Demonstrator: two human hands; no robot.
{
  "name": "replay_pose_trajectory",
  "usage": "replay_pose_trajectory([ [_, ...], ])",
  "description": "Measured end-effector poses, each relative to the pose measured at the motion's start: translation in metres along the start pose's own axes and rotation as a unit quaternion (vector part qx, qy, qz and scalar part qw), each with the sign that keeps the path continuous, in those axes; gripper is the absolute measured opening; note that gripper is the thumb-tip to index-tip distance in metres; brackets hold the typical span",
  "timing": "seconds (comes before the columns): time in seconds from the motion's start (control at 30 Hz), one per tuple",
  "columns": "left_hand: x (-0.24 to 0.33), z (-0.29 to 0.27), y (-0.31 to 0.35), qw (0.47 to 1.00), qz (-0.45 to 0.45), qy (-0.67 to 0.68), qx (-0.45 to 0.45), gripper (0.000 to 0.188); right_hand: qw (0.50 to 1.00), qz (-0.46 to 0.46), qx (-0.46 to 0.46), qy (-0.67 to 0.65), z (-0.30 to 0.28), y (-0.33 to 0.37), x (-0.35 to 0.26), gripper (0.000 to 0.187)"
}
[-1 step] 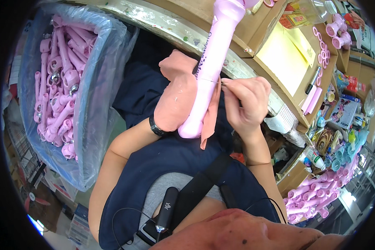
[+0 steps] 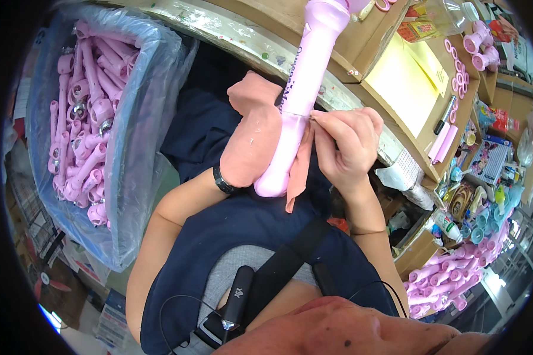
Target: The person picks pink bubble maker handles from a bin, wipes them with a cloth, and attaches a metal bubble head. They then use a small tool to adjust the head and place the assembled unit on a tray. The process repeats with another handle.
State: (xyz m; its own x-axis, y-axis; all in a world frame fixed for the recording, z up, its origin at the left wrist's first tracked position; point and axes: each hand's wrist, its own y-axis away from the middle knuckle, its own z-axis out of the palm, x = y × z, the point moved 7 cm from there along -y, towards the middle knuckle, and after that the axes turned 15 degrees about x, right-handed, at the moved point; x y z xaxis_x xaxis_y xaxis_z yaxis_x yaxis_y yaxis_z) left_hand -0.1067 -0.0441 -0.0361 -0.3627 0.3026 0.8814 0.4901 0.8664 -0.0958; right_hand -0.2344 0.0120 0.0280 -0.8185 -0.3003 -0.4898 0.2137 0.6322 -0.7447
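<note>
A long pink plastic tube (image 2: 305,77), with dark lettering on its side, a wider top end and a rounded lower end, slants up from my lap past the bench edge. My left hand (image 2: 251,142) is wrapped in a salmon-coloured cloth and closed round the tube's lower half; its fingers are hidden. A strip of the same cloth (image 2: 299,171) hangs on the tube's right side. Thumb and forefinger of my right hand (image 2: 348,145) pinch a thin, needle-like piece (image 2: 309,118) against the seam round the tube. Its exact kind is too small to make out.
To the left stands a bin lined with blue plastic (image 2: 133,154), holding many pink plastic parts (image 2: 89,118). The bench edge (image 2: 231,38) runs ahead, with a cardboard tray (image 2: 352,53), yellow paper (image 2: 405,83), a marker (image 2: 441,121) and pink rings (image 2: 456,68). More pink parts (image 2: 444,278) lie at right.
My right hand has shifted slightly left, closer to the tube, and less of the thin piece shows between fingers and seam. The left hand and tube have barely moved.
</note>
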Motion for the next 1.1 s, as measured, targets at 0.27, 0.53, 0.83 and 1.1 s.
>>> replay_pose_trajectory([
  [0.27, 0.001, 0.000, -0.001, 0.997, -0.026, 0.078, -0.012, 0.021, 1.000, -0.006, -0.009, 0.026, 0.007, -0.004, -0.006, 0.025],
  [0.53, 0.005, -0.002, -0.004, 0.998, 0.047, -0.036, 0.016, 0.023, 0.998, 0.012, 0.010, 0.066, 0.002, -0.007, -0.003, 0.022],
  [0.83, -0.046, 0.023, 0.010, 0.977, -0.126, 0.174, -0.002, 0.026, 0.978, 0.070, 0.113, 0.160, -0.023, 0.000, 0.034, 0.025],
  [1.1, -0.040, 0.043, 0.015, 0.791, -0.318, 0.515, -0.089, 0.044, 0.911, -0.050, 0.029, 0.409, -0.070, 0.067, 0.065, 0.024],
])
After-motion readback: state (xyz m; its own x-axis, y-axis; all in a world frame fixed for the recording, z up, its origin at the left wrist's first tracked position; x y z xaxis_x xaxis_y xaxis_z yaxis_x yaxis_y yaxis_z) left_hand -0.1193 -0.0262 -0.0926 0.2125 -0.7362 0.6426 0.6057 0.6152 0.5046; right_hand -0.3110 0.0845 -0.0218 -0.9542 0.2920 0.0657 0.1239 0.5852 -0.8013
